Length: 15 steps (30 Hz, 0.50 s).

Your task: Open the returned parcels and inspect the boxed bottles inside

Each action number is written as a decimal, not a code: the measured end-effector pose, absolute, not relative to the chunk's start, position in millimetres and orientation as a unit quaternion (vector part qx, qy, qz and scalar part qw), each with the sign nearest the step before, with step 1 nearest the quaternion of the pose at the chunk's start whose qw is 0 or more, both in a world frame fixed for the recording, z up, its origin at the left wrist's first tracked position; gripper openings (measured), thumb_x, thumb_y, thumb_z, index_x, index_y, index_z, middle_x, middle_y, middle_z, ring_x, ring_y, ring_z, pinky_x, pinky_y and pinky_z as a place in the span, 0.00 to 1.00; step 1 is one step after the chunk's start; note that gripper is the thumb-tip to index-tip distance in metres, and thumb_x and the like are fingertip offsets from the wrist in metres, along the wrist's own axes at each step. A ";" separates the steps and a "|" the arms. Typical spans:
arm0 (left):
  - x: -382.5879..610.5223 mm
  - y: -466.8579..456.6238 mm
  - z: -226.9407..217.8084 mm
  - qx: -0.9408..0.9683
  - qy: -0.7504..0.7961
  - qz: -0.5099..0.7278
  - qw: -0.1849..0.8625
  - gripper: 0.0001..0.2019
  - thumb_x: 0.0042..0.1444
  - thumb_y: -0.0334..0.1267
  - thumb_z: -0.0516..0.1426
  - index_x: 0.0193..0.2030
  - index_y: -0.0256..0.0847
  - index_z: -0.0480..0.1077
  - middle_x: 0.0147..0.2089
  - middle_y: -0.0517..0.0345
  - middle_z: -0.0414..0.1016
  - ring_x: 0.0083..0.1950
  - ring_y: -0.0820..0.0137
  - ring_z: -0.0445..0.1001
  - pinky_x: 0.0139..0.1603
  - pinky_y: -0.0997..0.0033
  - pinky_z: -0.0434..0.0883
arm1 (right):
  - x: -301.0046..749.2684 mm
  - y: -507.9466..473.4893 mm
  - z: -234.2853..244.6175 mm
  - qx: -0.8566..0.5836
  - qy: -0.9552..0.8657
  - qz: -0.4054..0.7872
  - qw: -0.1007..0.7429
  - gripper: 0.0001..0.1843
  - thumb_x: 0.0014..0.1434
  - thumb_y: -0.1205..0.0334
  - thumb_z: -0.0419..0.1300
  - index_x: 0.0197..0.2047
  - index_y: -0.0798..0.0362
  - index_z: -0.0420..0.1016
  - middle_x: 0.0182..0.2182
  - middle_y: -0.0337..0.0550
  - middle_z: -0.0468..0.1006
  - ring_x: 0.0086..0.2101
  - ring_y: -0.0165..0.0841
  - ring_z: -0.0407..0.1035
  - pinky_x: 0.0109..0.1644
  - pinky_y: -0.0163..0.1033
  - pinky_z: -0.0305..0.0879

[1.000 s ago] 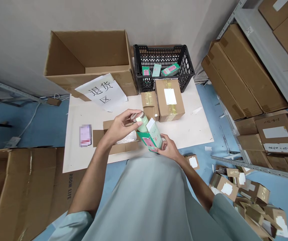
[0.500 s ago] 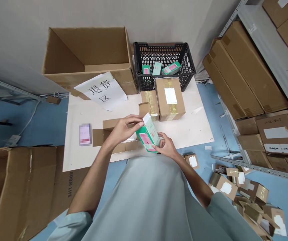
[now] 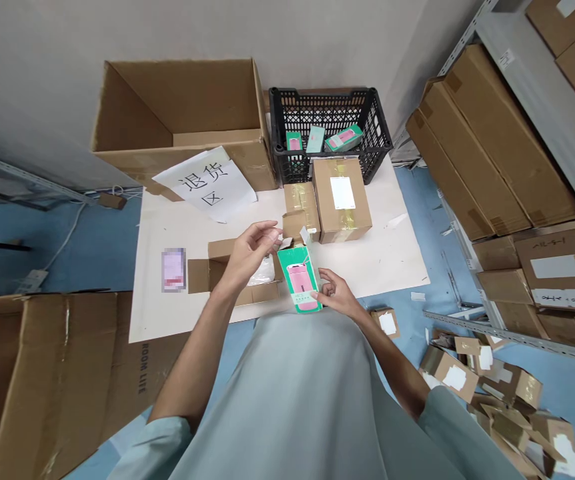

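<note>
A small green carton with a pink device pictured on its front (image 3: 300, 283) stands tilted close to my body, its top flaps raised. My right hand (image 3: 336, 293) grips the carton's lower right side, thumb on the front. At the top left edge, the fingers of my left hand (image 3: 253, 252) are drawn together on a small pale flap. Behind that hand sits an open brown box (image 3: 262, 293) with clear plastic wrap (image 3: 263, 270) inside. The carton's contents are hidden.
A black crate (image 3: 280, 160) with several similar cartons stands at the back of the white table (image 3: 162, 320), beside a large open box (image 3: 182, 157) carrying a paper sign (image 3: 212, 190). Two taped boxes (image 3: 357, 213) sit before the crate. Shelving (image 3: 522, 337) and scattered boxes (image 3: 507, 387) are on the right.
The carton has turned so its front faces me more directly. Its top flaps now stand apart, and my left hand has shifted slightly left off the carton's upper edge.
</note>
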<state>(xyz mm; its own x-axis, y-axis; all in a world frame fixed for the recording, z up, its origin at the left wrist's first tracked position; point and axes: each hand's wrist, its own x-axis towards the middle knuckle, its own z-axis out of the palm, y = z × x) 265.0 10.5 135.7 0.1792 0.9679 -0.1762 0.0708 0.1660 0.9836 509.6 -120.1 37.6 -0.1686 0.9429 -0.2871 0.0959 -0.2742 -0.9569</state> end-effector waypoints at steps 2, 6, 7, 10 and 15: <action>266.8 11.8 137.9 0.537 0.504 0.371 0.567 0.34 0.58 0.64 0.71 0.61 0.42 0.77 0.53 0.47 0.83 0.46 0.62 0.86 0.44 0.64 0.80 | 510.6 -121.5 37.0 -0.542 -0.494 0.585 0.346 0.39 0.57 0.48 0.75 0.67 0.51 0.73 0.37 0.37 0.82 0.26 0.27 0.66 0.36 0.37 0.70; 267.8 16.5 138.3 0.589 0.510 0.330 0.533 0.36 0.60 0.63 0.69 0.69 0.45 0.75 0.47 0.53 0.81 0.34 0.67 0.81 0.36 0.65 0.78 | 512.4 -124.1 37.2 -0.559 -0.522 0.568 0.303 0.40 0.56 0.52 0.73 0.69 0.53 0.73 0.25 0.28 0.73 0.25 0.30 0.65 0.33 0.36 0.66; 267.4 17.3 138.5 0.612 0.501 0.314 0.526 0.35 0.61 0.63 0.69 0.68 0.46 0.77 0.46 0.53 0.82 0.33 0.67 0.80 0.36 0.65 0.77 | 512.6 -124.6 37.1 -0.564 -0.526 0.564 0.295 0.40 0.55 0.53 0.73 0.69 0.54 0.73 0.22 0.26 0.71 0.25 0.31 0.64 0.33 0.36 0.64; 264.1 18.1 139.1 0.675 0.456 0.253 0.522 0.24 0.63 0.61 0.67 0.55 0.46 0.86 0.47 0.50 0.85 0.39 0.63 0.81 0.41 0.63 0.78 | 512.9 -125.9 35.6 -0.573 -0.527 0.562 0.280 0.40 0.55 0.55 0.73 0.69 0.54 0.73 0.19 0.23 0.66 0.23 0.30 0.63 0.31 0.35 0.62; 259.5 16.1 124.9 0.663 0.476 0.229 0.530 0.23 0.62 0.63 0.67 0.40 0.43 0.87 0.43 0.48 0.86 0.44 0.58 0.82 0.47 0.59 0.78 | 513.0 -127.5 35.1 -0.568 -0.515 0.574 0.288 0.39 0.55 0.55 0.73 0.69 0.51 0.73 0.25 0.27 0.73 0.24 0.29 0.63 0.31 0.35 0.63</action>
